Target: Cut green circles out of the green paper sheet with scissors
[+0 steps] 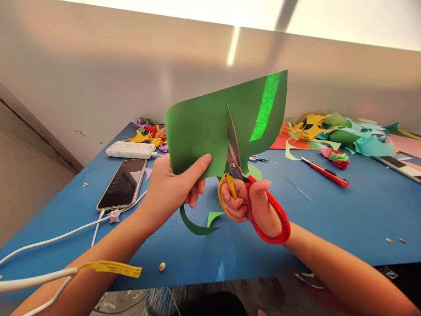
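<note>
My left hand (180,180) pinches the lower left part of a sheet of green paper (200,127), thumb on the near face and fingers behind. In my right hand (253,202) is a pair of scissors (234,164) with one red and one yellow handle loop. Their blades point up and are parted around the sheet, in a cut that starts from its lower edge. A bright green light strip lies across the paper's right side. Below my left hand, a curved dark green paper strip (197,228) and a lighter green scrap (214,217) rest on the blue table (131,245).
At left are a phone (122,184), a white power bank (130,149) and white cables (49,239). Coloured paper scraps (342,127) pile at back right, near a red utility knife (325,172) and a rolled paper flower (335,157). A wall stands behind the table.
</note>
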`<control>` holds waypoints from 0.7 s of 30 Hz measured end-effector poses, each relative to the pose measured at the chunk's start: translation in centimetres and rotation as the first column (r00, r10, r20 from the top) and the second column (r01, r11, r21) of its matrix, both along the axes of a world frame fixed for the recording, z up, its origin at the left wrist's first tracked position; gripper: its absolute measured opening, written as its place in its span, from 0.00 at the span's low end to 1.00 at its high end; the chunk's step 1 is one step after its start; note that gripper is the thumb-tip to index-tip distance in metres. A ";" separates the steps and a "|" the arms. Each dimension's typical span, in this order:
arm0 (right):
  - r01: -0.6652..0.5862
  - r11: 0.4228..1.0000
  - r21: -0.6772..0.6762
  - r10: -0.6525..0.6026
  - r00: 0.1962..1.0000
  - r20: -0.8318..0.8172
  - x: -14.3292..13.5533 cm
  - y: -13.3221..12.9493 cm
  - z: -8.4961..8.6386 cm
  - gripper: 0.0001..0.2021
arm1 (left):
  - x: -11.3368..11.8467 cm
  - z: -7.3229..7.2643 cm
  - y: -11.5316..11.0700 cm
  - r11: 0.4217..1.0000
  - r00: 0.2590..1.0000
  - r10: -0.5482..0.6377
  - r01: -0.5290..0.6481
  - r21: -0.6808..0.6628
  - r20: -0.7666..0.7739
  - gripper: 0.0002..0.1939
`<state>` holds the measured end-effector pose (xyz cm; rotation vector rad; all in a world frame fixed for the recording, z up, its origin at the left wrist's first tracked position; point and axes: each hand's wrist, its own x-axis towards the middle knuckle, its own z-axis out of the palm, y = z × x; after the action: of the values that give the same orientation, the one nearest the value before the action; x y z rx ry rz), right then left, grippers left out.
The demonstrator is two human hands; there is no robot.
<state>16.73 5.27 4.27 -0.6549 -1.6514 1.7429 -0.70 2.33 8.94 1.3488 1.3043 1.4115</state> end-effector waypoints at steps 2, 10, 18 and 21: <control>-0.003 1.000 -0.011 0.003 1.000 0.002 0.1 0.0 0.0 0.39 | -0.3 0.3 0.1 1.000 1.000 -0.013 0.013 -0.005 0.004 0.22; 0.018 0.999 -0.049 -0.017 1.000 0.026 0.4 0.1 0.0 0.38 | -0.6 0.7 0.2 1.000 1.000 -0.024 0.024 0.000 0.000 0.21; 0.049 0.997 -0.056 -0.047 0.999 0.027 0.5 0.3 -0.1 0.36 | -1.3 1.6 0.3 0.999 0.997 0.011 -0.014 -0.037 -0.080 0.22; 0.075 0.995 -0.065 -0.072 0.996 0.048 0.4 0.3 0.2 0.35 | -1.3 1.8 0.2 0.999 0.996 0.024 -0.027 -0.043 -0.087 0.22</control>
<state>17.11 5.59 4.45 -0.7815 -1.5853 1.7481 -2.04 2.49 10.70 1.3815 1.4054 1.3466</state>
